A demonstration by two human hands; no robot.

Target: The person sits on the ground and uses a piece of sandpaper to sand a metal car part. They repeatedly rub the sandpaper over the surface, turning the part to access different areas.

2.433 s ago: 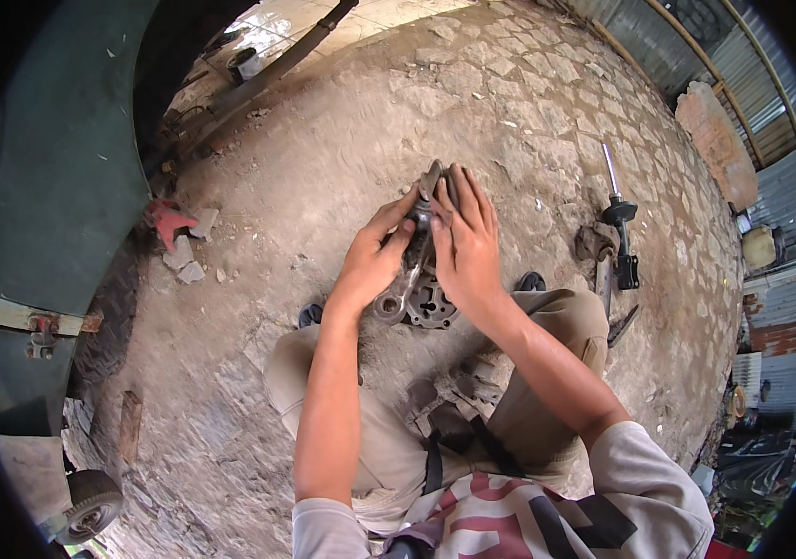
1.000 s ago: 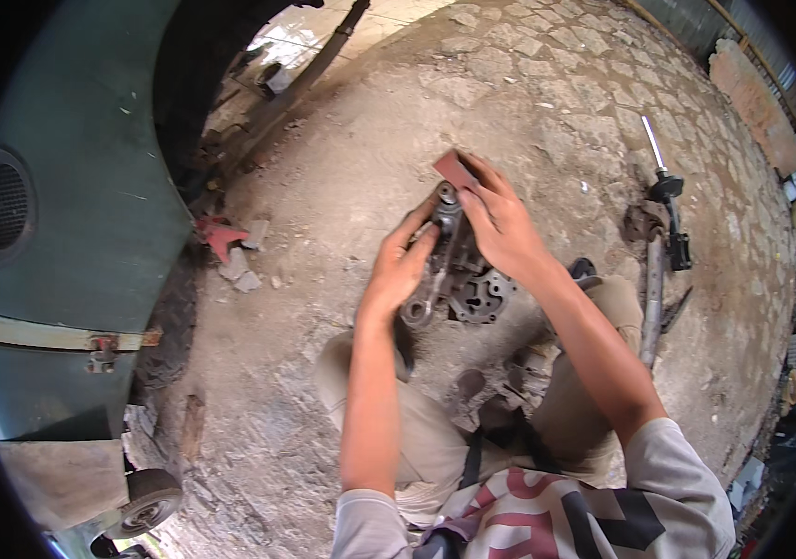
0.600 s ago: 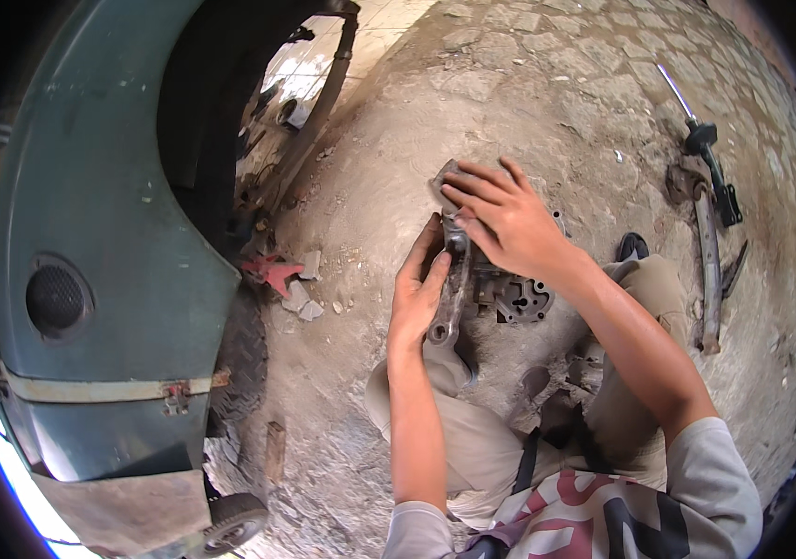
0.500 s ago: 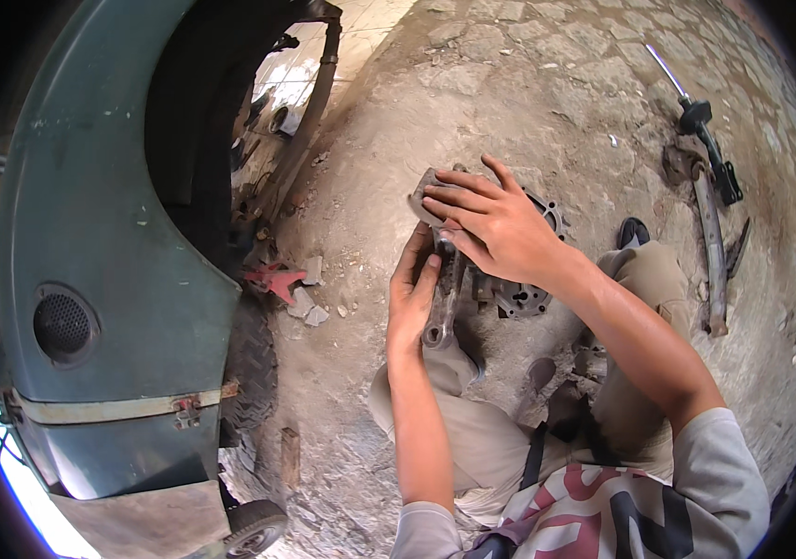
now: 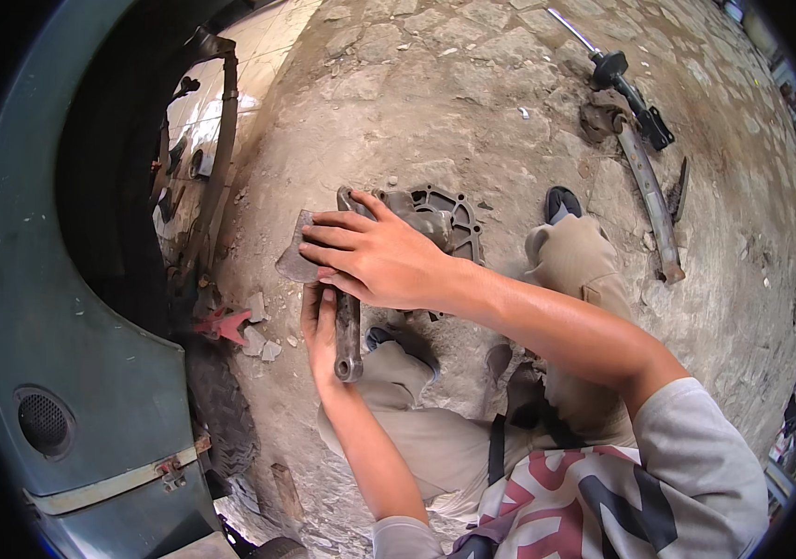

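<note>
grey flat scraper piece (image 5: 295, 259) sits under the right hand (image 5: 375, 256), fingers spread flat, pressing it. just below, the left hand (image 5: 322, 331) wraps the metal lever (image 5: 349, 331), with the cast housing (image 5: 440, 219) behind the knuckles.

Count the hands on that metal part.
2. Right hand lies flat across its top; left hand grips it from below, partly hidden under the right.

Head camera looks steeply down, close over the hands (image 5: 375, 261).
</note>
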